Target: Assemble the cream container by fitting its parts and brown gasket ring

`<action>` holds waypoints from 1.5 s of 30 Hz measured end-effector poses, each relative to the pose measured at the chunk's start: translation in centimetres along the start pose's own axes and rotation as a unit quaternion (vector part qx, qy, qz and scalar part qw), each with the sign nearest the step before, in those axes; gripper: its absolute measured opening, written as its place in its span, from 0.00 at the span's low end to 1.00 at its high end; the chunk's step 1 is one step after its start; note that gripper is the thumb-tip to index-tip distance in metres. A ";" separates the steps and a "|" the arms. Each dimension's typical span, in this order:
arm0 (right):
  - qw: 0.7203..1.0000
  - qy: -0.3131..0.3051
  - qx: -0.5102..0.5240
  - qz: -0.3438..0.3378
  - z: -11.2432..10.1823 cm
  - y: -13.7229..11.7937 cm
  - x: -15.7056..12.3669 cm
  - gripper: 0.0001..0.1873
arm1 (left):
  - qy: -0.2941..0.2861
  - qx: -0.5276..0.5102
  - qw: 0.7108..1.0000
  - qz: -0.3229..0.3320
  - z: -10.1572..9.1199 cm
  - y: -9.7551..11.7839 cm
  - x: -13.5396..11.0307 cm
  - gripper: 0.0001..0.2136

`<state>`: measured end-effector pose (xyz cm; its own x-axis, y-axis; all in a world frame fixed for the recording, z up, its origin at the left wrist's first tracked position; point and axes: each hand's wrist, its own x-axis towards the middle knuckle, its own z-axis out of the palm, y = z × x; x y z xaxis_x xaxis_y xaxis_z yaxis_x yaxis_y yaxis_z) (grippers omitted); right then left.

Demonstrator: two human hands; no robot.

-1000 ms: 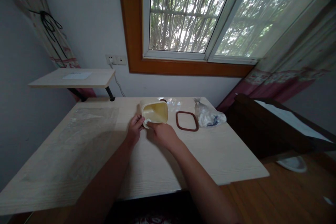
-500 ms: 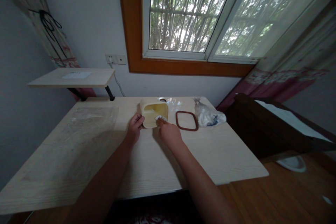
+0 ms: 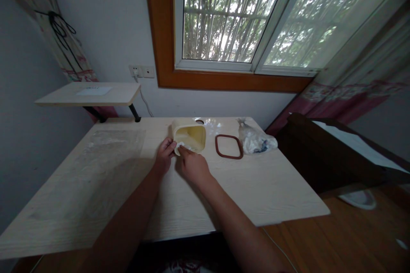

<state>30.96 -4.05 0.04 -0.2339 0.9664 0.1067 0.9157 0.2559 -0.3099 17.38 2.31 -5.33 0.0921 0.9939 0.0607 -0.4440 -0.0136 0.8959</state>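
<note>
A pale yellow plastic container (image 3: 199,137) lies tipped on its side on the table, its opening facing me. My left hand (image 3: 165,153) grips the container's left rim, with the thumb at the edge. In my right hand (image 3: 194,166) is a small white wipe (image 3: 181,145), pressed against the lower left inner edge of the container. The fingers hide part of the wipe, so I cannot tell whether it is tissue or cloth. To the right, a brown rounded-square ring frame (image 3: 229,156) lies flat, apart from both hands.
A clear plastic bag (image 3: 256,140) with white contents sits right of the ring frame. A clear plastic sheet (image 3: 112,145) lies on the table's left part. A raised shelf (image 3: 121,96) stands at the back left, below a wall socket (image 3: 141,71). Dark furniture (image 3: 304,153) is at the right.
My right hand has moved left with the white wipe, from the container's lower right to its lower left inner edge. My left hand keeps its grip on the rim.
</note>
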 end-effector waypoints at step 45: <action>0.996 -0.001 0.085 -0.014 -0.6 -0.8 -0.2 0.33 | 0.036 -0.006 0.999 0.006 -0.2 0.3 0.2 0.19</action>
<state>30.45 -4.47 0.81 -0.2596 0.9588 0.1159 0.8404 0.2833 -0.4620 17.08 2.53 -5.11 0.0230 0.9990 0.0392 -0.4547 -0.0245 0.8903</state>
